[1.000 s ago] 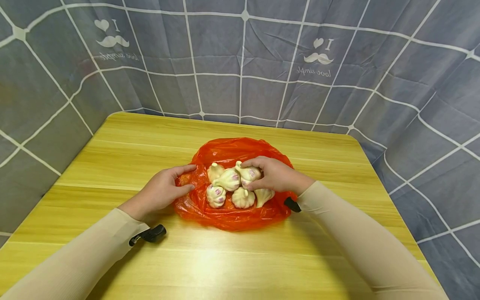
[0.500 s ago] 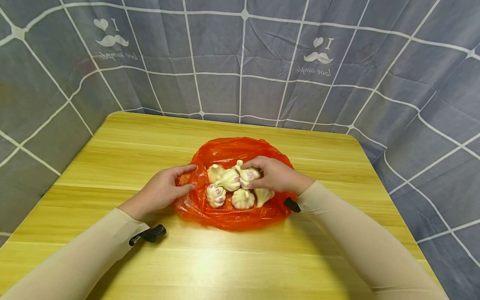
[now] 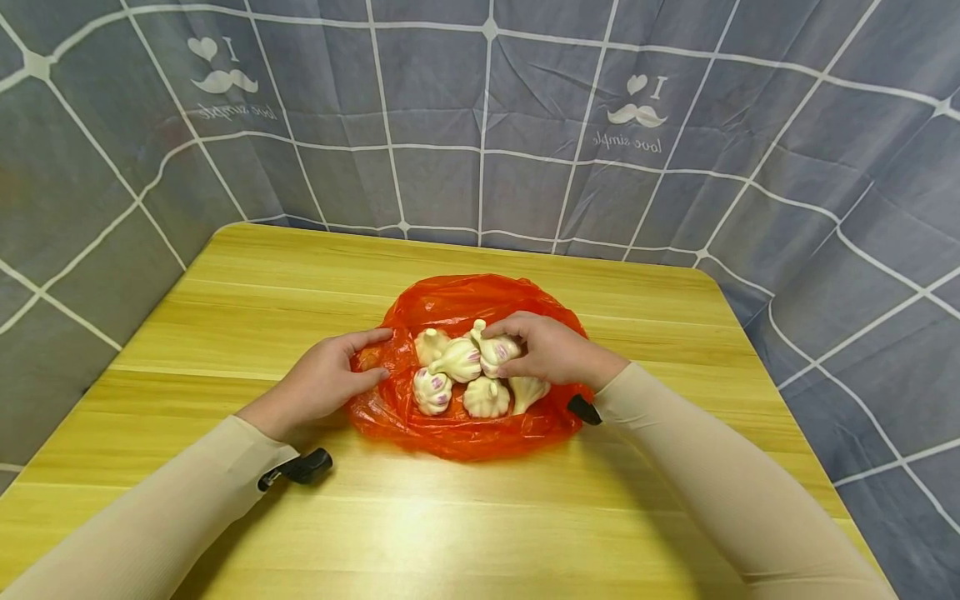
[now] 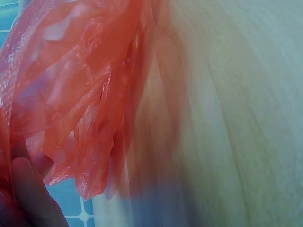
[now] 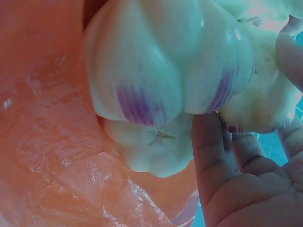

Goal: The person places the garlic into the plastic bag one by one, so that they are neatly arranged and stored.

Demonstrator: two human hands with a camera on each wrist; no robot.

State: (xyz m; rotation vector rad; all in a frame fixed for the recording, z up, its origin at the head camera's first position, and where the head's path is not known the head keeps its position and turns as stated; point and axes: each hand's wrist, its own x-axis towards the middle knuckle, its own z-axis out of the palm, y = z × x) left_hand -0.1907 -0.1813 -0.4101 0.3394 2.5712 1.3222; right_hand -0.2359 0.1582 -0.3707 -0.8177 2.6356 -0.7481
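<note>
A red plastic bag [image 3: 465, 437] lies spread wide on the table with several whitish, purple-streaked garlic bulbs in its mouth. My left hand [image 3: 318, 387] holds the left side of the bag, thumb and index finger on the film. In the left wrist view, film hangs over some of its fingers [image 4: 33, 194]. My right hand [image 3: 551, 350] grips one garlic bulb [image 3: 495, 354] at the upper right of the heap, stem tilted up and left. Beside it lie another garlic bulb [image 3: 457, 360] and a rounder one [image 3: 486, 398]. Another bulb [image 5: 147, 71] fills much of the right wrist view.
The yellow wood-grain table [image 3: 420, 525] stretches around the bag on all sides. Behind and beside it hangs a grey-blue checked curtain [image 3: 435, 100]. A black wrist mount [image 3: 300, 468] sits on the left sleeve, and another [image 3: 583, 408] on the right.
The garlic bulb in my right hand has tilted slightly, its stem a bit higher, and its neighbour has shifted a little. Both hands have stayed almost in place.
</note>
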